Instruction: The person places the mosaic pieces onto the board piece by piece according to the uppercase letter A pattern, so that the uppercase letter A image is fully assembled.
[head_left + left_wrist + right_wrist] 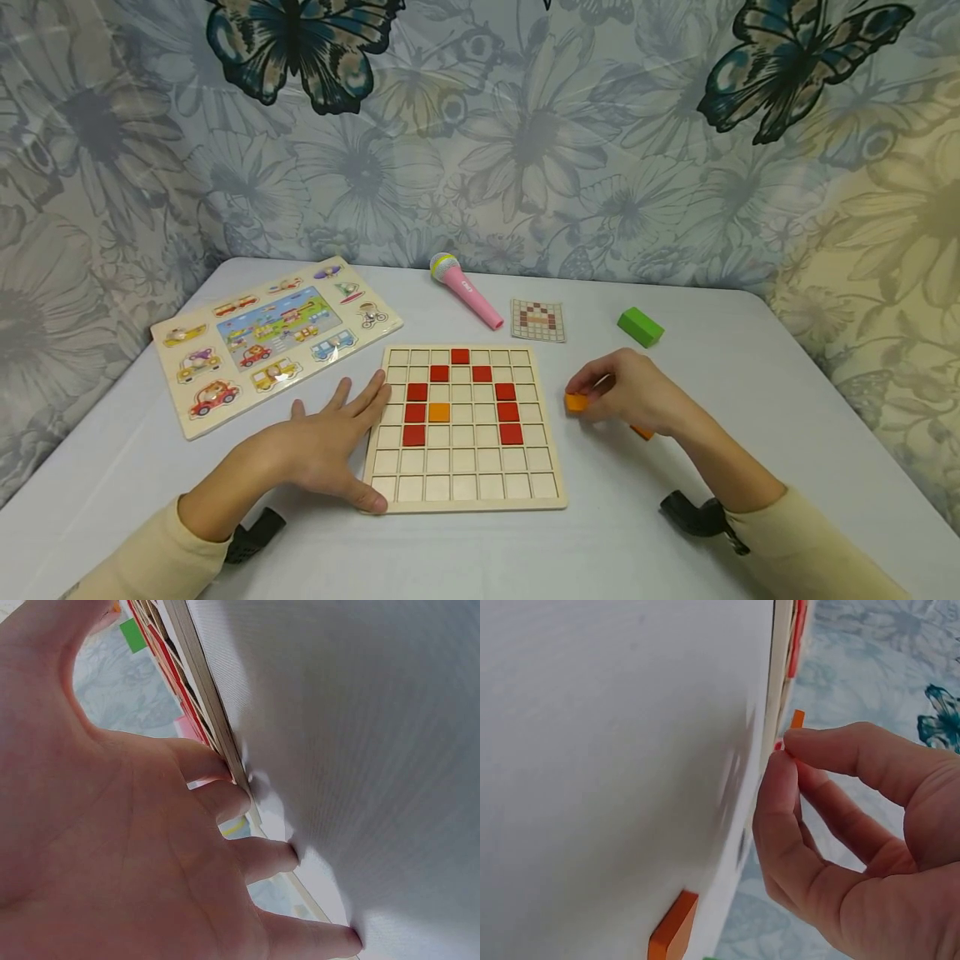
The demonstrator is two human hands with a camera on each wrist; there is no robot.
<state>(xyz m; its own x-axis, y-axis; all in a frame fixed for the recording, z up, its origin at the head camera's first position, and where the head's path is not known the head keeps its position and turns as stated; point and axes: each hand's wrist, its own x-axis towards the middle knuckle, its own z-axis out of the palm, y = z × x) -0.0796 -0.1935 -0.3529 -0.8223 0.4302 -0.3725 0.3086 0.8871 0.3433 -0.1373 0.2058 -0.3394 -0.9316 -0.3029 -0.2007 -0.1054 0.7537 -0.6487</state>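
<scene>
A wooden grid board [465, 487] lies flat at the middle of the table, with several red tiles [507, 412] and one orange tile [438, 412] set in its squares. My left hand [330, 442] rests at the board's left edge, fingers spread and thumb at the near left corner. Right of the board, my right hand [626, 387] pinches an orange tile [798, 718] between thumb and fingertips, above the table. Beneath that hand lies an orange block [675, 930], mostly hidden by it in the head view.
A green block [641, 327] lies at the back right. Behind the board are a small pattern card [537, 321] and a pink toy microphone [468, 292]. A vehicle picture puzzle [277, 342] lies at the back left. A patterned cloth [480, 167] hangs behind the table.
</scene>
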